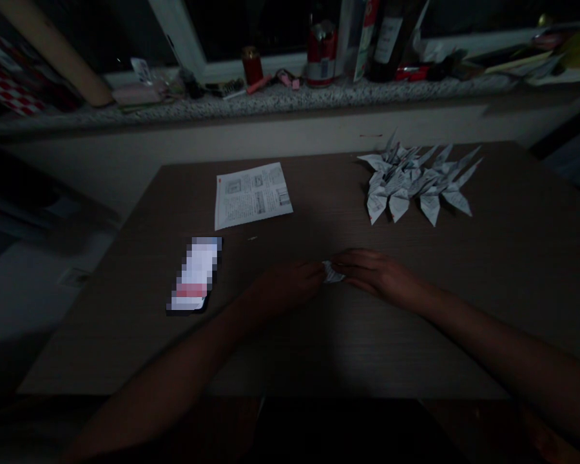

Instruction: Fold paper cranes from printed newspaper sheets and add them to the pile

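Between my two hands, low over the middle of the dark wooden table (290,348), is a small piece of folded printed paper (334,272). My left hand (297,283) pinches its left side, fingers closed. On the right side of the paper lie the fingers of my right hand (374,274), held close together and partly covering it. Most of the paper is hidden, so its full shape does not show. Several folded paper cranes (415,183), made from similar printed paper, stand bunched at the back right. A flat printed sheet (254,195) rests at the back left.
A phone (194,276) with a lit, blurred screen lies left of my hands. One tiny pale scrap (252,238) sits near the sheet. Behind the table, a granite windowsill (261,103) bears a red can (321,55), a dark bottle (386,42) and assorted clutter.
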{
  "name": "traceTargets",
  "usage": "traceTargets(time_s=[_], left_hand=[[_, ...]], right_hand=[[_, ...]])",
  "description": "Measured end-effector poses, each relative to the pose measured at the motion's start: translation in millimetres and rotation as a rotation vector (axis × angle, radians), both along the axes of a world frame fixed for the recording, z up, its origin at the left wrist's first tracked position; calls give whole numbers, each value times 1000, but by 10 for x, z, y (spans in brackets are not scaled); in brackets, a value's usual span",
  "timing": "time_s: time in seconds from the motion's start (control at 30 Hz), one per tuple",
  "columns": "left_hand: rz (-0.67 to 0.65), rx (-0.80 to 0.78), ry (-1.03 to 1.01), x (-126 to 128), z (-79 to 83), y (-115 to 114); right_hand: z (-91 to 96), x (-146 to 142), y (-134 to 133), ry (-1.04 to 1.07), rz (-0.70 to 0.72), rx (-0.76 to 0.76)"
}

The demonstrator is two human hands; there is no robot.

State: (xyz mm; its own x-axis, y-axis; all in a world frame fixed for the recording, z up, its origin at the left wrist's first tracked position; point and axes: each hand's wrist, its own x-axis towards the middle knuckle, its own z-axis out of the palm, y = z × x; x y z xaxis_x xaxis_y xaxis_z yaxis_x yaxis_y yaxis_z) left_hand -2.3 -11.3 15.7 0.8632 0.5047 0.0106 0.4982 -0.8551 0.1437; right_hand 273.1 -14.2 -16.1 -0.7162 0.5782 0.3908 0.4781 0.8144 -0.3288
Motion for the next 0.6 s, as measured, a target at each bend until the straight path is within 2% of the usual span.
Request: traceTargets(time_s=[0.2, 0.6], left_hand=[[31, 67, 26, 66, 66, -90], [40, 118, 52, 57, -14, -144]], right_hand=[[17, 7, -3, -3, 1, -38], [19, 33, 14, 56, 21, -160]])
